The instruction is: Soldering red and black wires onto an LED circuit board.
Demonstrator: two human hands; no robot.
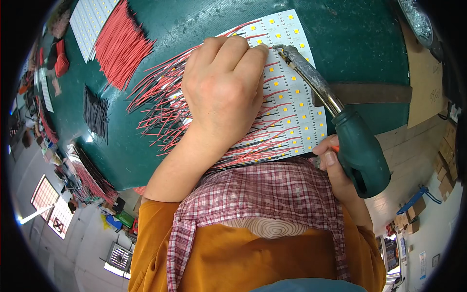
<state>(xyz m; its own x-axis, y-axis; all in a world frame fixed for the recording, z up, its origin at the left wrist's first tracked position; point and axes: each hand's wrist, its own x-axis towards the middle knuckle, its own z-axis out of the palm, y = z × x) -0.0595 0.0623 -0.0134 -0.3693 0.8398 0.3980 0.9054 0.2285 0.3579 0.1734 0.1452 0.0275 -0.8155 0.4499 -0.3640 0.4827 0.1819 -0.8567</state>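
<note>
Soldering iron (347, 121), board (296, 111), dish (432, 44) of silvery bits (417, 22)

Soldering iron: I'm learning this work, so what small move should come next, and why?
Probably lift the soldering iron slightly before shifting the left hand, since the iron's tip sits right beside that hand's fingers, over the white LED panel.
</note>
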